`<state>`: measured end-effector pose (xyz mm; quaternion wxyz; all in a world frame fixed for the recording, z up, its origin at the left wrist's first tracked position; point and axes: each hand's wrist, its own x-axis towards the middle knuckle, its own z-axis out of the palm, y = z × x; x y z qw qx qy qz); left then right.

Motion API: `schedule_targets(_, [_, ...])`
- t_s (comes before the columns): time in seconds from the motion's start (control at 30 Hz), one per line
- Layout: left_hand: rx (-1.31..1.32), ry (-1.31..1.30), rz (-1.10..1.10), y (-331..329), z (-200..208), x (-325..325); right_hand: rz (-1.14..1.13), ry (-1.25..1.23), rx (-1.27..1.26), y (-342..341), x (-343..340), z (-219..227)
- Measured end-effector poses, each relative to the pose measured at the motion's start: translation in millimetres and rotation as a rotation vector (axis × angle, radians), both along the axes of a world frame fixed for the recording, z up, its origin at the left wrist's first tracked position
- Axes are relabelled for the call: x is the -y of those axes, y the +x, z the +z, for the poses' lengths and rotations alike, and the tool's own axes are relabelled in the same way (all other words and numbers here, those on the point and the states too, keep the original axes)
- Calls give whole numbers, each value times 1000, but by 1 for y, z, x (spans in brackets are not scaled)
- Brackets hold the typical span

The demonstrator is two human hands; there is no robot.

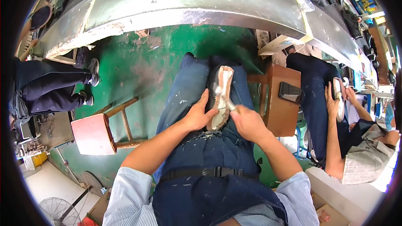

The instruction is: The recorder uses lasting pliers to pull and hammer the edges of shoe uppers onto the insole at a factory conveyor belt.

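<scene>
A black shoe [213, 79] lies bottom up across my lap, its unfinished underside facing me, with a rough tan edge and a pale strip down the middle. My left hand [200, 115] grips its left side, thumb reaching over the underside. In my right hand [248, 121] is a short pale-handled tool [230, 106], held over the middle of the shoe. Motion blurs the tool's working end, so I cannot make out its kind.
A metal-covered bench [201, 0] curves across the front. A reddish stool [93, 134] stands left; a brown stool [284, 96] with a phone [289, 92] on it stands right. A co-worker [364, 150] at right holds a pale shoe [339, 100]. Another person's legs [58, 88] show at left.
</scene>
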<state>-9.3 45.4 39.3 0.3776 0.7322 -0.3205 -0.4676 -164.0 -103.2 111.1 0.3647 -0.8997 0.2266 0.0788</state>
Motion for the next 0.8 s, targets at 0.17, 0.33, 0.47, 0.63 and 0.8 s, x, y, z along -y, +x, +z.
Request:
schedule_targets(0.17, [16,-14,8,0,-8,-2,-98,104,68,3,6,14])
schedule_targets(0.33, [-42,74,0,4,-5,3,-14,204,-325,14,21,8])
schedule_targets(0.47, [-27,-2,5,2,-1,6,-395,210,365,-7,4,-23])
schedule_targets(0.63, [17,51,187,-5,-15,20,-419,514,-11,-9,14,-35])
schedule_targets(0.8, [16,48,313,6,-10,35,-610,599,264,-2,26,-57])
